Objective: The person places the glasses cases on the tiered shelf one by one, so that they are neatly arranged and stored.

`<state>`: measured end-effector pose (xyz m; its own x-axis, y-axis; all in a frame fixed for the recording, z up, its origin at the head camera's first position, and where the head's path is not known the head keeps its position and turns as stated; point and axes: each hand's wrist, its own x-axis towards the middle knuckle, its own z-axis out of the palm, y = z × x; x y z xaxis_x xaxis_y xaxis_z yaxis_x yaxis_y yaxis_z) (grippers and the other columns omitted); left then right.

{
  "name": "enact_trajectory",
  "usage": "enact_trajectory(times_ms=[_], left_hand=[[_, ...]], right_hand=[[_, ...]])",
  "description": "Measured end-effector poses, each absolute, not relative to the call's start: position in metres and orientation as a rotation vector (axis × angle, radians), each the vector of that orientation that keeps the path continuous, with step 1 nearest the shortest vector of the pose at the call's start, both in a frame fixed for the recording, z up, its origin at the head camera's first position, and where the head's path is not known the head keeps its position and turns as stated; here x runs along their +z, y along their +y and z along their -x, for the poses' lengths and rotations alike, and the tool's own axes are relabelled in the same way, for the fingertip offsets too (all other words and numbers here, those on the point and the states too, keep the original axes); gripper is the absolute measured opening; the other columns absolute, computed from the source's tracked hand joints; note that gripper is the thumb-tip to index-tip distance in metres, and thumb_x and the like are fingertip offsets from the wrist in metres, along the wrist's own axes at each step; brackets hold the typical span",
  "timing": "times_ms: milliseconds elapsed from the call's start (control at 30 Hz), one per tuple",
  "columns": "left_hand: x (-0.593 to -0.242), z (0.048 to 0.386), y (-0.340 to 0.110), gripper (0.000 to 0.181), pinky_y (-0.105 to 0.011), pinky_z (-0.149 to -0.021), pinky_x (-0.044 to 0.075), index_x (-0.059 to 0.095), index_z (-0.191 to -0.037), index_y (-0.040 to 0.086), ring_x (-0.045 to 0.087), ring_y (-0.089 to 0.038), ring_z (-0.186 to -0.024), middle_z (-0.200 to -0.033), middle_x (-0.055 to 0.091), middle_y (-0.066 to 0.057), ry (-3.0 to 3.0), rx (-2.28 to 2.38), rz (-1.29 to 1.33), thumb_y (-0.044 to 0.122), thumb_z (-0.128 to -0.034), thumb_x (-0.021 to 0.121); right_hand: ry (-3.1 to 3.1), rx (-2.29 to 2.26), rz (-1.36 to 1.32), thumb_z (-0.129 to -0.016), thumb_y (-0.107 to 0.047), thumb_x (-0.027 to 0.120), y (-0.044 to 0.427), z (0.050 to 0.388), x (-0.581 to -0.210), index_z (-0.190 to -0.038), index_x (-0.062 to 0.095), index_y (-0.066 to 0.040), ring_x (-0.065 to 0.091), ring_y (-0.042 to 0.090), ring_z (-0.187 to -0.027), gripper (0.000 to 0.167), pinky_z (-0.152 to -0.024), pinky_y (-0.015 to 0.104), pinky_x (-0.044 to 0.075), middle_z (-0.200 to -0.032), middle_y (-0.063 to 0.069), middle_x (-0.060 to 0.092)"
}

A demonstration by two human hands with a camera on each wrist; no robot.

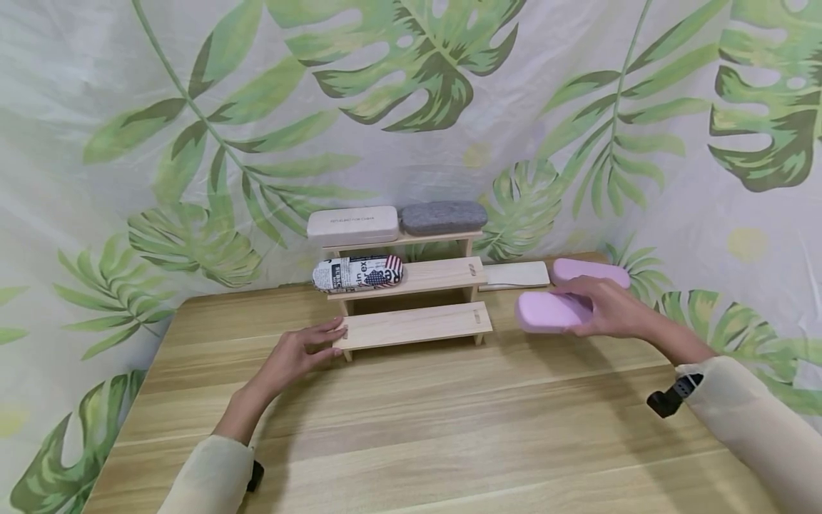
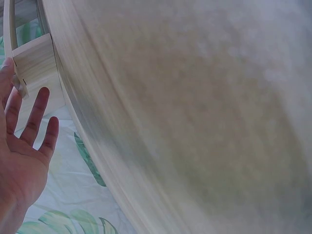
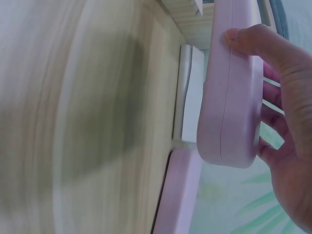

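My right hand [image 1: 606, 307] grips a pink glasses case [image 1: 546, 312] above the table; in the right wrist view the thumb lies across the case's seam [image 3: 229, 87]. A three-tier wooden stand [image 1: 417, 325] is to its left. At the left end of the stand's lowest step, my left hand [image 1: 298, 359] touches the board with its fingers extended. A white case [image 1: 353, 224] and a grey fabric case [image 1: 444, 217] sit on the top step. On the left part of the middle step lies a newspaper-print case [image 1: 357, 274].
Behind the held case, a second pink case [image 1: 591, 272] lies near the table's back edge. A flat white case [image 1: 514, 275] rests between it and the stand. The wood-grain table [image 1: 411, 435] meets a leaf-patterned cloth [image 1: 411, 164] at the back.
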<state>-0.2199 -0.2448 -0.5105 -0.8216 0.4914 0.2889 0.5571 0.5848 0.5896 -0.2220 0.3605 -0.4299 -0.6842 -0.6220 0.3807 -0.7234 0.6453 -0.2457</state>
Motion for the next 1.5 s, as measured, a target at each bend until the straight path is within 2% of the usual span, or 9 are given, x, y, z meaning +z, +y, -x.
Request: enact_trajectory(times_ms=[233,400,567,867,1200,1500], left_hand=[[-0.511,0.220,-0.244,0.042,-0.053,-0.109,0.050,0.074,-0.133,0.013,0.060,-0.037,-0.135,-0.152,0.060,-0.005,-2.732,-1.056,0.893,0.015,-0.0924,0.084],[-0.511,0.220,-0.244,0.042,-0.052,-0.111,0.049,0.074,-0.134,0.013,0.059,-0.035,-0.136,-0.153,0.059,-0.003,-2.747,-1.067,0.879,0.015,-0.0931,0.083],[-0.510,0.220,-0.243,0.041,-0.054,-0.110,0.049,0.075,-0.133,0.012,0.060,-0.037,-0.134,-0.151,0.061,-0.006,-2.726,-1.055,0.886,0.015,-0.0923,0.084],[-0.511,0.220,-0.243,0.041,-0.054,-0.111,0.047,0.075,-0.132,0.011,0.061,-0.039,-0.134,-0.150,0.061,-0.008,-2.700,-1.051,0.903,0.013,-0.0918,0.084],[-0.512,0.219,-0.245,0.042,-0.054,-0.104,0.055,0.074,-0.133,0.010,0.061,-0.039,-0.133,-0.151,0.060,-0.006,-2.720,-1.066,0.889,0.014,-0.0919,0.084],[-0.512,0.220,-0.244,0.042,-0.056,-0.108,0.050,0.074,-0.133,0.010,0.062,-0.039,-0.132,-0.151,0.061,-0.007,-2.715,-1.051,0.895,0.014,-0.0923,0.083]], right_hand=[[-2.603,0.560,-1.103,-0.063,-0.020,0.098,0.349,0.232,-0.426,-0.122,0.076,-0.005,0.070,0.022,-0.100,0.065,-0.081,0.024,0.049,-0.113,0.010,0.077],[-2.575,0.556,-1.127,-0.063,-0.021,0.096,0.342,0.239,-0.423,-0.122,0.076,-0.005,0.067,0.019,-0.095,0.064,-0.078,0.027,0.049,-0.108,0.009,0.076],[-2.564,0.569,-1.143,-0.063,-0.020,0.096,0.336,0.245,-0.418,-0.123,0.076,-0.003,0.068,0.023,-0.095,0.065,-0.076,0.031,0.051,-0.110,0.011,0.076],[-2.588,0.570,-1.152,-0.067,-0.025,0.096,0.325,0.258,-0.409,-0.128,0.074,-0.002,0.073,0.035,-0.105,0.069,-0.082,0.049,0.058,-0.119,0.016,0.077],[-2.634,0.573,-1.126,-0.070,-0.027,0.096,0.305,0.271,-0.398,-0.131,0.073,-0.003,0.072,0.036,-0.108,0.070,-0.082,0.049,0.059,-0.124,0.016,0.076],[-2.641,0.602,-1.133,-0.071,-0.029,0.095,0.288,0.284,-0.395,-0.131,0.073,-0.003,0.072,0.035,-0.108,0.070,-0.082,0.048,0.059,-0.123,0.017,0.076]])
